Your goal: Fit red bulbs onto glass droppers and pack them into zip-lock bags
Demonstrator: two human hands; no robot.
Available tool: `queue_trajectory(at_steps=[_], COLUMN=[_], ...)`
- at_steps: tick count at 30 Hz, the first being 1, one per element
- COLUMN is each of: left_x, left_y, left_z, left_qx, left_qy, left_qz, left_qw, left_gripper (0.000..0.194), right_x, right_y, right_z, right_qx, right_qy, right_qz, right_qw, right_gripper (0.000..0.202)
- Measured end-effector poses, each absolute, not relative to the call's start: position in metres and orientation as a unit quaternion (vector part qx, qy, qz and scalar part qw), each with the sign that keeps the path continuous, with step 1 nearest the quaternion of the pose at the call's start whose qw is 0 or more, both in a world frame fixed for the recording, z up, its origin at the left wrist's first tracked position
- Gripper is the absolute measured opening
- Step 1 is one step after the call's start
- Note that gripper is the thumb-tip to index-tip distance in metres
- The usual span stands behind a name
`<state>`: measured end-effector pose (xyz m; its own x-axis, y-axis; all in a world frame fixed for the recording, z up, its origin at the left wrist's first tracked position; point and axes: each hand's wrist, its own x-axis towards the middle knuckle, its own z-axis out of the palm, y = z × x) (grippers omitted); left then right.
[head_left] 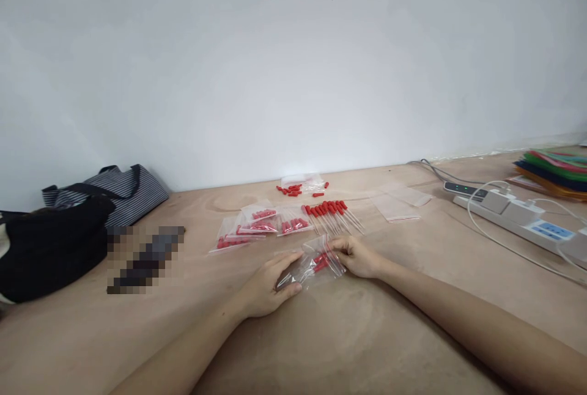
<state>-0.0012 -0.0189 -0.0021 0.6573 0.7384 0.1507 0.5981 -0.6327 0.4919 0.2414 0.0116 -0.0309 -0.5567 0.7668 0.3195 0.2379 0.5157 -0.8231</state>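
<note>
A clear zip bag (306, 269) lies between my hands, low over the table, with red-ended pieces showing through its plastic. My left hand (270, 285) has its thumb and fingers closed around the bag's left end. At the other end, my right hand (356, 255) pinches the bag near its red-lined opening. Just beyond the bag, several glass droppers with red rubber bulbs (326, 208) lie side by side. To their left, several filled zip bags (261, 228) overlap one another. Loose red rubber bulbs (290, 190) are scattered near the wall by another clear bag (302, 182).
Flat zip bags (397, 203) lie right of the droppers. A power strip (518, 217) with chargers and cables occupies the right side, before a stack of coloured sheets (554, 172). At left are a striped bag (128, 193), black cloth (55, 248) and a blurred-out dark object (149, 260).
</note>
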Motion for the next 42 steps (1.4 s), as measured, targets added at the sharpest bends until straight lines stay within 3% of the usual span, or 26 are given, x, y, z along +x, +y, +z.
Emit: queue_trajectory(at_steps=[5, 9, 13, 17, 20, 26, 32, 37, 42], left_x=[0.0, -0.001, 0.0, 0.001, 0.001, -0.001, -0.001, -0.002, -0.001], left_y=[-0.019, -0.02, -0.021, -0.022, -0.022, -0.02, -0.02, -0.02, -0.021], left_z=[-0.002, -0.001, -0.001, 0.002, 0.003, 0.0, 0.0, -0.002, 0.001], left_qx=[0.89, 0.889, 0.886, 0.884, 0.886, 0.891, 0.898, 0.897, 0.89], left_qy=[0.38, 0.386, 0.388, 0.39, 0.383, 0.357, 0.341, 0.347, 0.37], left_qz=[0.155, 0.151, 0.159, 0.16, 0.175, 0.204, 0.194, 0.189, 0.17], left_qw=[0.197, 0.197, 0.198, 0.2, 0.196, 0.192, 0.2, 0.198, 0.204], left_gripper=[0.052, 0.052, 0.05, 0.046, 0.04, 0.032, 0.03, 0.032, 0.036], right_x=[0.237, 0.238, 0.248, 0.271, 0.281, 0.262, 0.252, 0.254, 0.264], right_y=[0.011, 0.01, 0.017, 0.041, 0.06, 0.074, 0.082, 0.078, 0.05], right_z=[-0.037, -0.035, -0.028, -0.019, -0.012, -0.001, 0.001, 0.008, 0.004], right_qx=[-0.394, -0.373, -0.39, -0.583, -0.64, -0.716, -0.729, -0.695, -0.618], right_qy=[-0.721, -0.769, -0.759, -0.679, -0.645, -0.636, -0.625, -0.643, -0.65], right_qz=[0.417, 0.37, 0.4, 0.255, 0.198, 0.167, 0.181, 0.206, 0.249], right_qw=[0.389, 0.365, 0.335, 0.365, 0.369, 0.233, 0.213, 0.248, 0.366], right_gripper=[0.02, 0.023, 0.026, 0.017, 0.017, 0.015, 0.013, 0.02, 0.019])
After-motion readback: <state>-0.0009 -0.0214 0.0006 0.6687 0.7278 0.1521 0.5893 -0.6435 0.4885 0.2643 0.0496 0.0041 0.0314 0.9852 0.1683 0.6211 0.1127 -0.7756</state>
